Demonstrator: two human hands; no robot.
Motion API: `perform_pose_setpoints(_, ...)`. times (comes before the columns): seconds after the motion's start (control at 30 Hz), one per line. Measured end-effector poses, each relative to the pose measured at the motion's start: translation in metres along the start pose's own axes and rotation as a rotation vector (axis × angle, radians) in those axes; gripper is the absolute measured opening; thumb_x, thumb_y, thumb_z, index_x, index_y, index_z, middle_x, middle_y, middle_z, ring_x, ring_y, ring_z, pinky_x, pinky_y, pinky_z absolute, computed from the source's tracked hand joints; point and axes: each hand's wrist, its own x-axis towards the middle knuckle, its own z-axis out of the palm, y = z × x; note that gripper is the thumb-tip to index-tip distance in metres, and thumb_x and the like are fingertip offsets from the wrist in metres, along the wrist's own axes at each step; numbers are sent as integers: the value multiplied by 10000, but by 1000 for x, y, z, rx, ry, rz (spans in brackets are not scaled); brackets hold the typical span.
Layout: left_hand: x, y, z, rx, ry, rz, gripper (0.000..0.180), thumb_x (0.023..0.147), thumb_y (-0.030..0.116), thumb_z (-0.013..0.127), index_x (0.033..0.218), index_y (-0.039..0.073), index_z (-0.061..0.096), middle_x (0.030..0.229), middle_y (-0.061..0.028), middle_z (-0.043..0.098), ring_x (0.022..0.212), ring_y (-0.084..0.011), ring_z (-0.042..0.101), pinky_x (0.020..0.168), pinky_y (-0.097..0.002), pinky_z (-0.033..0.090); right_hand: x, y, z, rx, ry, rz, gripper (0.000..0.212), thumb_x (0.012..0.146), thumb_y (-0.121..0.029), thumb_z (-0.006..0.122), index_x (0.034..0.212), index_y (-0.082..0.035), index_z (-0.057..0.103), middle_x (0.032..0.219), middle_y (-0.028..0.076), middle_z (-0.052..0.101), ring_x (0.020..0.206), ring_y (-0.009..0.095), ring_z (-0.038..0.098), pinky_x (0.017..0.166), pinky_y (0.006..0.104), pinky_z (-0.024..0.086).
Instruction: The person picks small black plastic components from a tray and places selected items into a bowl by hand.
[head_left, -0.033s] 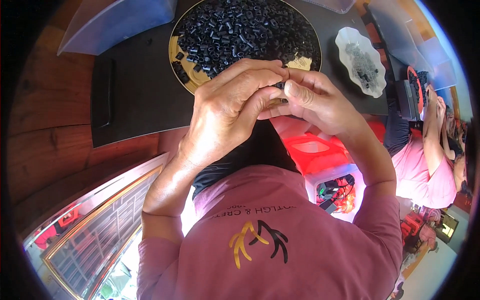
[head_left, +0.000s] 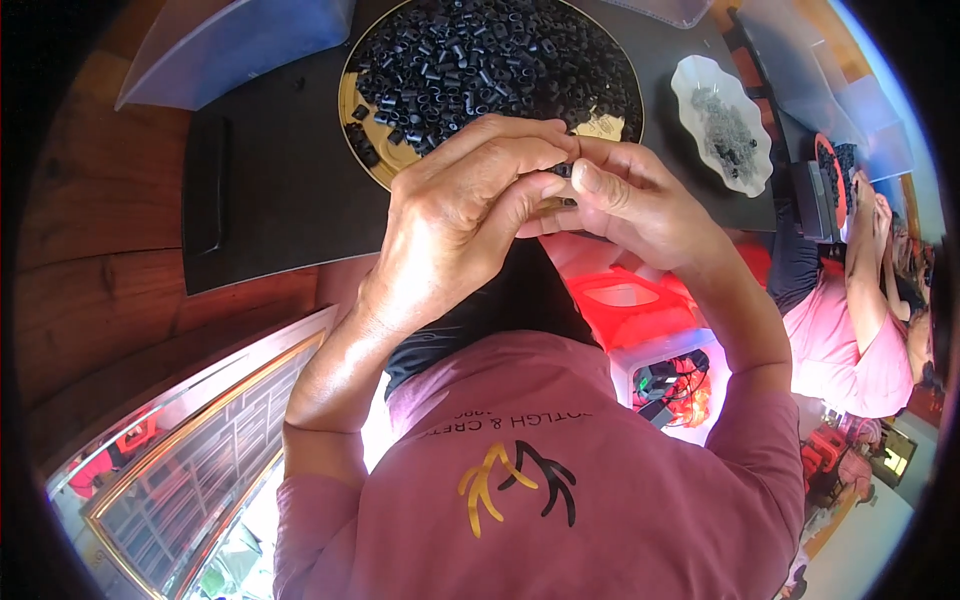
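Both my hands meet over the near edge of a round gold tray (head_left: 402,157). Between the fingertips sits a small black part (head_left: 563,171), mostly covered by fingers. My left hand (head_left: 455,205) has its thumb and forefinger closed on the part's left side. From the right, the thumb and fingers of my right hand (head_left: 635,195) pinch at the same spot. Behind the hands, a heap of short black tube-shaped pieces (head_left: 480,60) fills much of the tray. To the right, a white scalloped dish (head_left: 752,178) contains small clear pieces (head_left: 722,118) and a few dark ones.
The tray and dish stand on a dark table (head_left: 290,190). A translucent plastic bin (head_left: 225,55) is at the far left. Below the table's edge are a red bag (head_left: 640,310) and a clear box (head_left: 625,372) with cables. Another person's arms (head_left: 868,240) work at the right.
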Motion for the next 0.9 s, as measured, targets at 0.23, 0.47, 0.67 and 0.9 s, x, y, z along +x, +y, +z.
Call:
perform_pose_setpoints(0.23,0,-7,4,24,34,52,246,813,-31,678,1054,11,665,1175,-144,616,975,-229,650,771,-305,556,0,1,1,41,6,-56,429,1003,-264,512,1278,66,498,1195,172,594,1122,258,602,993,418,493)
perform_pose_setpoints(0.47,-1,-11,4,132,124,-8,205,809,-25,686,1007,25,698,1084,-121,620,945,-221,650,761,-294,538,5,-3,6,-173,179,-43,379,992,-267,546,1207,45,564,1078,121,639,981,187,646,926,352,521)
perform_pose_setpoints(0.67,-6,-12,10,-105,142,-192,157,859,-30,664,1011,1,686,965,-75,642,852,-131,659,733,-248,552,4,-5,7,-365,296,-95,245,961,-211,607,1043,18,640,859,26,622,779,83,584,800,250,521)
perform_pose_setpoints(0.9,-14,-12,11,-618,162,-405,208,900,-32,628,1107,-29,605,971,-90,659,833,-119,657,735,-251,553,3,-11,10,-395,300,-82,228,960,-180,604,1045,29,640,848,30,621,770,77,577,726,222,498)
